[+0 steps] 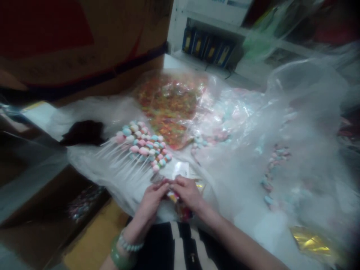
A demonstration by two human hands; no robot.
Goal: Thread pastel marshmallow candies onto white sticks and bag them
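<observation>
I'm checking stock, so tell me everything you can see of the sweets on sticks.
The sweets on sticks are rounded, soft-looking pieces in pink, pale blue and white, with small orange-brown patches between, on thin white sticks. They lie grouped and slanted, bare stick ends toward the lower left, on cloudy plastic. A bag of orange and green contents lies just behind; the left hand is in front. Blur hides the count.

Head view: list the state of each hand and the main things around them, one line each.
Left hand: fingers pinching a packet
Right hand: pinching the same packet
Packet: held between both hands; sealing unclear
Pastel sticks: lying side by side
Orange-red bag: filled, lying down
Clear plastic: crumpled, spread out
Gold foil: lying, creased
</observation>
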